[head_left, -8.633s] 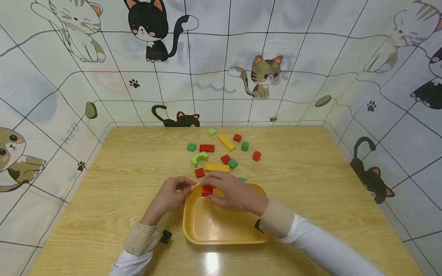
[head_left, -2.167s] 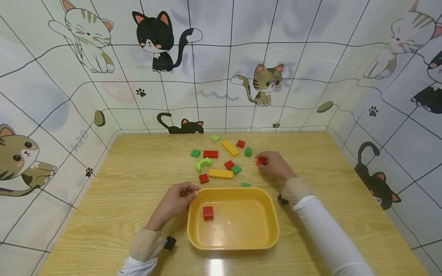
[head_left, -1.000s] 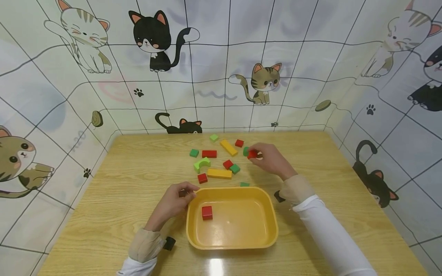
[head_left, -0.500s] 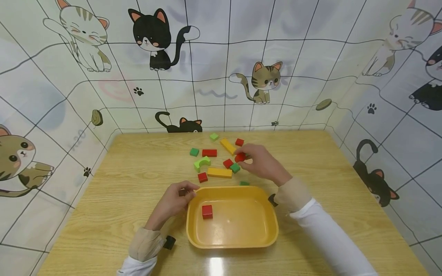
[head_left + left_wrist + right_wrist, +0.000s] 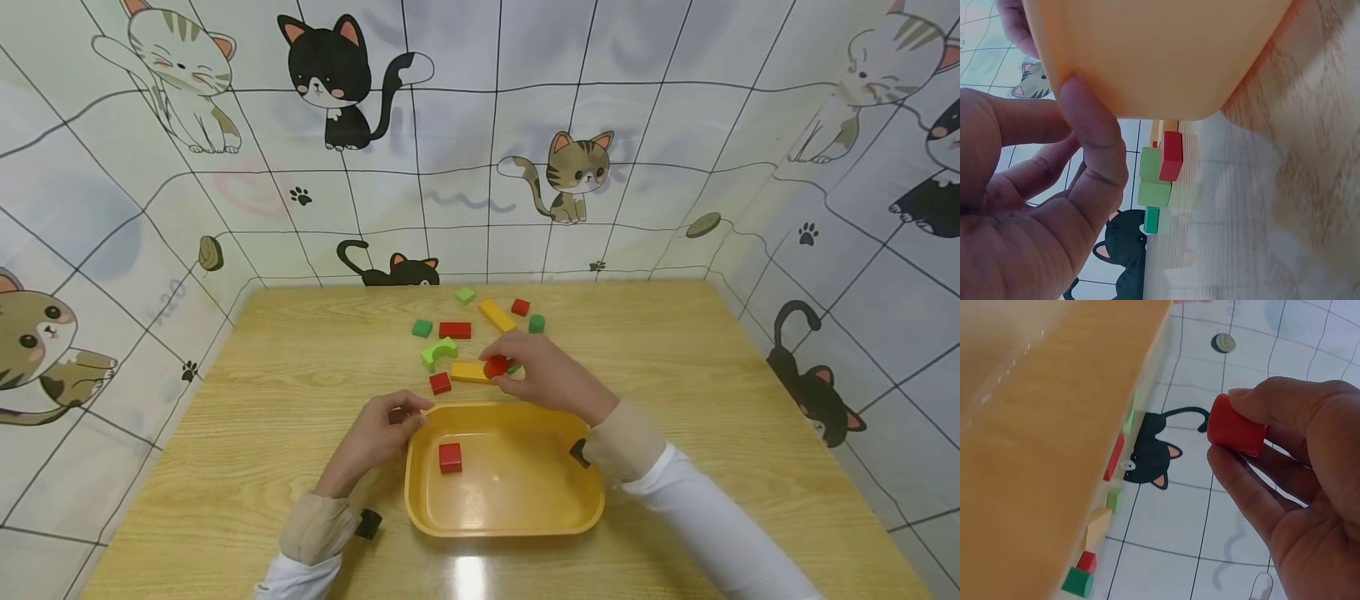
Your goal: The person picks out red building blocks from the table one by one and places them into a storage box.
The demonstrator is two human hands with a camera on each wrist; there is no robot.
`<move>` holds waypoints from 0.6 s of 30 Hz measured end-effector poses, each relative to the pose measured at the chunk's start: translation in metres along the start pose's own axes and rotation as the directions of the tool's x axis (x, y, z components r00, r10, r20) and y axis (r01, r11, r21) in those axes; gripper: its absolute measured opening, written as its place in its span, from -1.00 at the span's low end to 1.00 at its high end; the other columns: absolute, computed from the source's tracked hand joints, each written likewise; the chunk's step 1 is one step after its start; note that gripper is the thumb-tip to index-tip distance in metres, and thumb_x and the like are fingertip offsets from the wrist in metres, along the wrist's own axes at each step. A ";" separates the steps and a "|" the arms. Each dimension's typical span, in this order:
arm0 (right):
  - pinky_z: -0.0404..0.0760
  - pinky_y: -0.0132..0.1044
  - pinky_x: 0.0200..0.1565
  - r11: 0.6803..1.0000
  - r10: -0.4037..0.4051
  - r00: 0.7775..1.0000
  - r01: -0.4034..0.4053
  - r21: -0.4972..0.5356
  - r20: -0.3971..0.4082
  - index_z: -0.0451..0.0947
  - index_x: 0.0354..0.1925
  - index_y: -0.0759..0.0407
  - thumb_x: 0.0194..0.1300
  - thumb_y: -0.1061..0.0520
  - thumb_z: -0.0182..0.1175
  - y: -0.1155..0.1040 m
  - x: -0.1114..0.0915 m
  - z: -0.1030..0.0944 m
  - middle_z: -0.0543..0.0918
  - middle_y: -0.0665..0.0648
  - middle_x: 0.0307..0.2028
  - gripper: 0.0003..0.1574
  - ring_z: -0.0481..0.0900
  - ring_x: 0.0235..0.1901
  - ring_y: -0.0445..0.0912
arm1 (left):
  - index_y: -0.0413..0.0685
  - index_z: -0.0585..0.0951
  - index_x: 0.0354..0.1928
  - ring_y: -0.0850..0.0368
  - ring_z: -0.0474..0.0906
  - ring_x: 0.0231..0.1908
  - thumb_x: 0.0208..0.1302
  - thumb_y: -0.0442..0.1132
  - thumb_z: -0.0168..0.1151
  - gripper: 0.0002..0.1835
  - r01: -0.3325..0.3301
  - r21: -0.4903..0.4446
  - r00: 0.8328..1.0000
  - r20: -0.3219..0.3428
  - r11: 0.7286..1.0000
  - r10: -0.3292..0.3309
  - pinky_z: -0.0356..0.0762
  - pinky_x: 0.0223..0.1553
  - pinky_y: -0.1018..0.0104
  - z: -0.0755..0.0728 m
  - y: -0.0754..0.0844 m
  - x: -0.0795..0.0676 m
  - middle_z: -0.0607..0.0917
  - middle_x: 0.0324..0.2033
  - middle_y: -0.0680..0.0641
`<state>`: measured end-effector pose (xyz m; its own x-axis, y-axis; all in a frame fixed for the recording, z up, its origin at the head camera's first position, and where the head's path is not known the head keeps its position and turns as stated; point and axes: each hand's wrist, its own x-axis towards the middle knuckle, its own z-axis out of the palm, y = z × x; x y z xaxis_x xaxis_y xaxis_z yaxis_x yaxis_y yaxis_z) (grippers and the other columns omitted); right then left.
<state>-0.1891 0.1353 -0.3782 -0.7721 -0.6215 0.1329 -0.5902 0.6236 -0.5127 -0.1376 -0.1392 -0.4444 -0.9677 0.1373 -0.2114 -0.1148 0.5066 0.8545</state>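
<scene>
A red cylinder block (image 5: 1235, 427) is pinched between the thumb and fingers of my right hand (image 5: 551, 375), which hovers above the far edge of the yellow tray. My left hand (image 5: 378, 437) grips the far left corner of that tray (image 5: 504, 527) by its rim; in the left wrist view its thumb and fingers (image 5: 1094, 128) pinch the wall. Inside the tray, at the left, lies a red cube (image 5: 450, 457). Just beyond the tray are a yellow bar block (image 5: 468, 372), partly covered by the right hand, and a red block (image 5: 440, 383).
Farther back on the wooden table (image 5: 315, 358) lie a light green arch block (image 5: 438, 352), a red bar block (image 5: 454, 331), a green block (image 5: 422, 328), a second yellow bar (image 5: 496, 314), a green cylinder (image 5: 536, 323) and a red block (image 5: 521, 307). A cat-print cloth surrounds the table.
My right hand picked up the red cylinder at the right and carried it left and nearer, to the tray's far edge. Earlier it put the red cube in the tray. The left hand stays on the rim.
</scene>
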 end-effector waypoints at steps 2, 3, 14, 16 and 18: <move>0.70 -0.20 0.10 1.000 -0.011 1.000 0.012 -0.019 0.018 0.65 0.12 0.07 0.33 0.17 0.39 -0.004 -0.001 0.003 0.71 -0.01 0.01 -0.61 0.60 -0.05 -0.13 | -0.10 0.73 0.02 0.06 0.58 -0.22 0.42 -0.39 0.23 -0.79 0.001 -0.005 1.000 0.001 1.000 -0.001 0.65 -0.29 0.33 0.000 0.000 0.000 0.71 -0.11 -0.08; 0.69 -0.23 0.10 0.999 -0.016 0.999 0.017 -0.027 0.028 0.66 0.11 0.05 0.33 0.16 0.39 -0.006 -0.001 0.004 0.71 -0.02 0.00 -0.62 0.59 -0.05 -0.14 | -0.10 0.73 0.01 0.07 0.59 -0.22 0.42 -0.39 0.23 -0.79 0.001 -0.005 1.000 0.001 1.000 -0.001 0.65 -0.29 0.32 0.000 0.000 0.000 0.72 -0.11 -0.08; 0.66 -0.29 0.05 0.996 -0.074 0.988 0.080 -0.040 0.133 0.67 0.09 0.02 0.34 0.12 0.38 -0.020 -0.008 0.020 0.71 -0.08 -0.10 -0.65 0.60 -0.11 -0.16 | -0.14 0.72 0.01 0.09 0.58 -0.26 0.41 -0.39 0.24 -0.79 -0.020 -0.028 1.000 0.013 0.999 0.020 0.62 -0.35 0.34 -0.002 -0.003 0.000 0.74 -0.10 -0.08; 0.65 -0.28 0.05 0.996 -0.078 0.984 0.084 -0.027 0.158 0.67 0.09 0.03 0.34 0.12 0.38 -0.021 -0.010 0.023 0.70 -0.08 -0.10 -0.65 0.59 -0.12 -0.15 | -0.13 0.72 0.01 0.08 0.58 -0.26 0.41 -0.39 0.23 -0.79 -0.017 -0.031 1.000 0.014 0.999 0.018 0.63 -0.34 0.33 -0.002 -0.002 0.000 0.74 -0.10 -0.08; 0.65 -0.29 0.04 0.995 -0.090 0.980 0.094 -0.016 0.180 0.67 0.09 0.05 0.35 0.12 0.37 -0.021 -0.011 0.027 0.70 -0.07 -0.10 -0.65 0.60 -0.12 -0.11 | -0.12 0.72 0.01 0.08 0.58 -0.26 0.42 -0.39 0.23 -0.79 -0.013 -0.029 1.000 0.015 0.999 0.014 0.64 -0.34 0.32 -0.002 -0.002 0.000 0.73 -0.11 -0.08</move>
<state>-0.1617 0.1168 -0.3920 -0.6608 -0.7502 0.0233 -0.6638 0.5697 -0.4845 -0.1381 -0.1421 -0.4453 -0.9657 0.1569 -0.2067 -0.1084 0.4798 0.8706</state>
